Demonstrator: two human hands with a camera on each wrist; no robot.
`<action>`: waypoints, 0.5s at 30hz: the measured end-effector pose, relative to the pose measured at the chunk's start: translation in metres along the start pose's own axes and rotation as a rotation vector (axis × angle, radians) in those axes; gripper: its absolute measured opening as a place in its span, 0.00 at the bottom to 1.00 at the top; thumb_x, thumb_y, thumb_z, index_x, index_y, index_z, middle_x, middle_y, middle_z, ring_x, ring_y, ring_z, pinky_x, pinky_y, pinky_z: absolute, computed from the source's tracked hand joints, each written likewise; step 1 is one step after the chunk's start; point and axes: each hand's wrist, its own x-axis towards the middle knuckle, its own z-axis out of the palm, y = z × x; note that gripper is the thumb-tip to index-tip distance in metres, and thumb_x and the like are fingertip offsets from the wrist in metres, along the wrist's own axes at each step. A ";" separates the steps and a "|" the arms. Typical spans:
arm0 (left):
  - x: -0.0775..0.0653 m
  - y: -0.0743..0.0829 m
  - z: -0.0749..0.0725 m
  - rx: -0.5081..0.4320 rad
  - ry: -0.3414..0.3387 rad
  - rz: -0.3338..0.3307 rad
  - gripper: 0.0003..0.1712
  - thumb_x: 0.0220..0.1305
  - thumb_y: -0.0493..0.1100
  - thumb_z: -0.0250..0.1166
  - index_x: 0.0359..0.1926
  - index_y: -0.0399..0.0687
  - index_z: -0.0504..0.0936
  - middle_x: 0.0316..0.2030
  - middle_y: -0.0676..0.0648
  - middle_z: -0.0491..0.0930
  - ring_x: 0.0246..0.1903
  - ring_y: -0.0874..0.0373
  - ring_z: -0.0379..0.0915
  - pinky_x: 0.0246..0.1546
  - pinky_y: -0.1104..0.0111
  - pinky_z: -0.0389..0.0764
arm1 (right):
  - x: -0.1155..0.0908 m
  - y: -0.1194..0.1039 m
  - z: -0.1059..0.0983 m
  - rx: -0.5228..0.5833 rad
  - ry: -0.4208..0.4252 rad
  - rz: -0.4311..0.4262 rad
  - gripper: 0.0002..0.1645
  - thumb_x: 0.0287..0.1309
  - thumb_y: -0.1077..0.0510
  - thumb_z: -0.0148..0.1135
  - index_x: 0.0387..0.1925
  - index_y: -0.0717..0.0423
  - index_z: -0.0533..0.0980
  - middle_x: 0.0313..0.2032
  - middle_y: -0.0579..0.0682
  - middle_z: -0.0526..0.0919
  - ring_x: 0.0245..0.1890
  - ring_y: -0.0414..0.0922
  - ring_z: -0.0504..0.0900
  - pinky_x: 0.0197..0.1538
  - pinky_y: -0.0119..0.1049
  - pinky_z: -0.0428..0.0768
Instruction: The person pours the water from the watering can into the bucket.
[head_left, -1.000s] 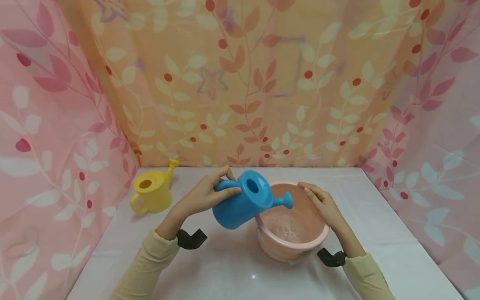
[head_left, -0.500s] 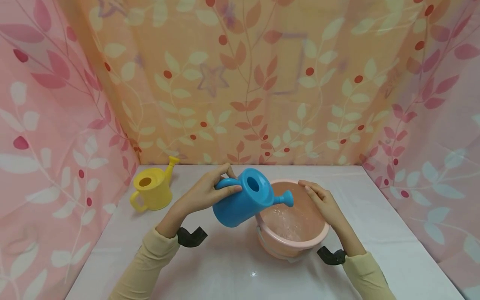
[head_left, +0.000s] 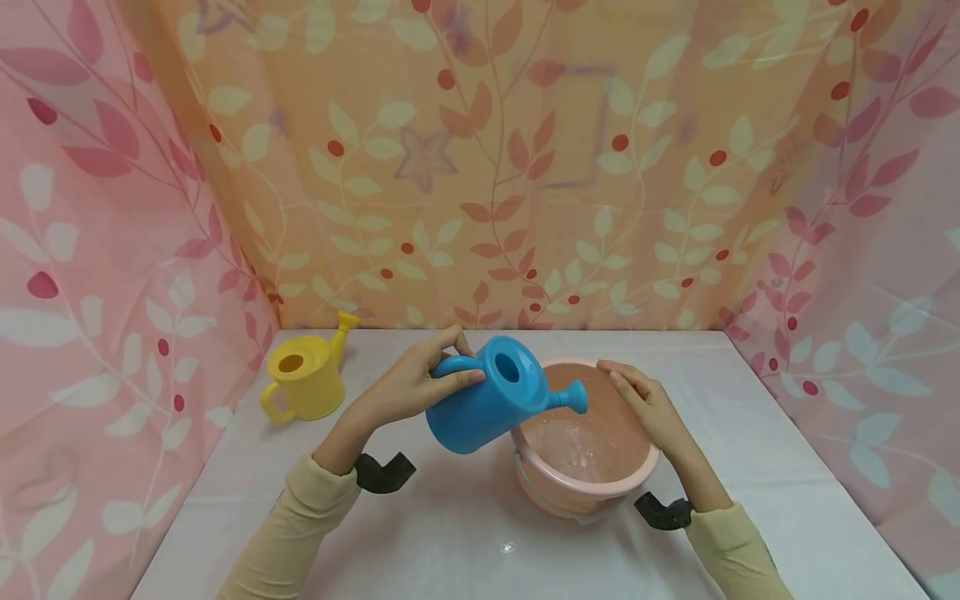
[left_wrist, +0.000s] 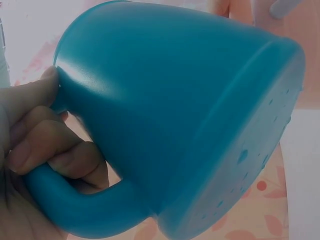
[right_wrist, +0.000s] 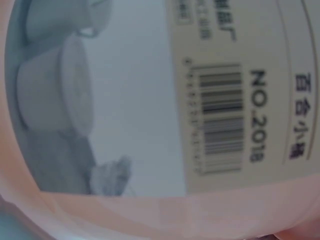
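My left hand (head_left: 420,379) grips the handle of a blue watering can (head_left: 480,408). The can is tilted right, its spout head (head_left: 576,397) over the mouth of a pink bucket (head_left: 585,487). In the left wrist view, fingers (left_wrist: 45,145) curl round the handle and water drops dot the can's base (left_wrist: 250,150). Rippling water (head_left: 577,446) shows inside the bucket. At the bucket's far right rim, my right hand (head_left: 648,408) holds the edge between thumb and fingers. A paper label (right_wrist: 220,100) with a barcode on the bucket's side fills the right wrist view.
A yellow watering can (head_left: 306,379) stands at the back left, spout pointing right. Small water drops (head_left: 507,547) lie on the white tabletop (head_left: 420,550) in front. Flowered cloth (head_left: 480,167) surrounds the table at the back and sides.
The ripples and splashes in the bucket have shifted. Both hands, the blue can and the bucket keep nearly the same places; the head view has tipped very slightly.
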 end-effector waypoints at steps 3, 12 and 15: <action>0.000 0.001 0.000 0.006 -0.001 -0.002 0.13 0.59 0.48 0.64 0.36 0.51 0.68 0.41 0.46 0.81 0.37 0.52 0.79 0.44 0.48 0.77 | 0.000 0.000 0.000 -0.005 -0.001 -0.001 0.22 0.70 0.55 0.44 0.61 0.57 0.67 0.60 0.58 0.70 0.62 0.55 0.66 0.50 0.16 0.68; 0.001 0.001 0.000 0.004 0.000 -0.006 0.14 0.59 0.48 0.65 0.37 0.52 0.68 0.39 0.47 0.81 0.35 0.53 0.80 0.44 0.50 0.78 | 0.001 0.001 0.000 -0.012 -0.001 0.007 0.22 0.70 0.56 0.44 0.61 0.58 0.67 0.61 0.58 0.70 0.63 0.55 0.65 0.50 0.16 0.67; 0.001 0.000 0.000 0.005 -0.002 -0.006 0.14 0.59 0.48 0.64 0.37 0.51 0.68 0.38 0.47 0.81 0.35 0.53 0.79 0.44 0.50 0.78 | 0.001 0.001 0.000 -0.009 0.001 0.004 0.22 0.70 0.56 0.44 0.61 0.58 0.67 0.61 0.58 0.70 0.63 0.55 0.65 0.50 0.15 0.67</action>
